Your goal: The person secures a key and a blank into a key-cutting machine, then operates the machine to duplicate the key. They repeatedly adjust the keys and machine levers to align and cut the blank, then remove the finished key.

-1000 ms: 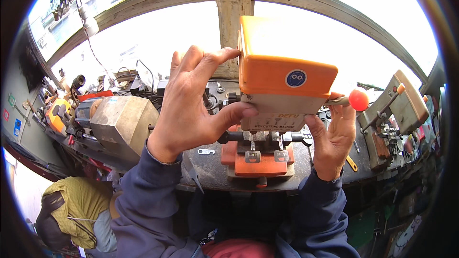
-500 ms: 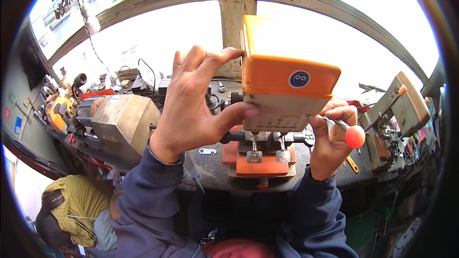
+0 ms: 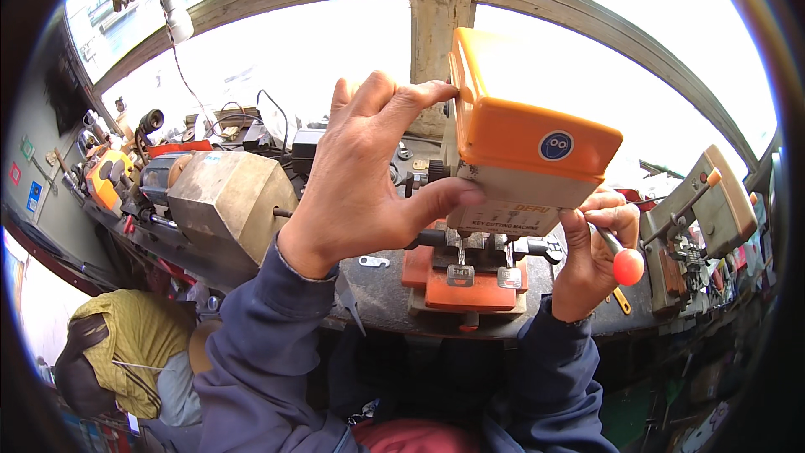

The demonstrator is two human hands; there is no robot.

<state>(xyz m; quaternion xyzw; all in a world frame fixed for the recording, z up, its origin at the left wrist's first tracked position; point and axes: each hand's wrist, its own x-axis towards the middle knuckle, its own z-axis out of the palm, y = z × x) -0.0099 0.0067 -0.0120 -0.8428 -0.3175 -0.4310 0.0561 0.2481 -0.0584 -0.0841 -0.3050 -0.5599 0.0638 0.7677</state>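
At the far left of the bench [image 3: 387, 289], a second machine shows a boxy, grey-beige housing [image 3: 222, 193], and a small flat metal piece [image 3: 374, 261] lies nearer the person's side. The left hand [image 3: 356, 172] spans the near-left corner of an upright key-cutting machine [image 3: 537, 130], which stands in the middle; its grip is spread wide, thumb on the pale front, index finger against the side. Below the orange cover, a left key [image 3: 460, 276] and a right key [image 3: 509, 278] stick out side by side from the clamps above the red-orange base [image 3: 453, 294].

To the right, the right hand [image 3: 605, 252] curls its fingers round a lever [image 3: 627, 268] with a red ball knob, the thumb at the machine's lower edge. A yellow-handled tool [image 3: 621, 300] and another beige machine [image 3: 704, 210] sit beyond.

Judging by this, clamping looks done — both keys are seated. Cutting seems to be what is left or under way; the head hides the blades, so no finished notches can be confirmed.
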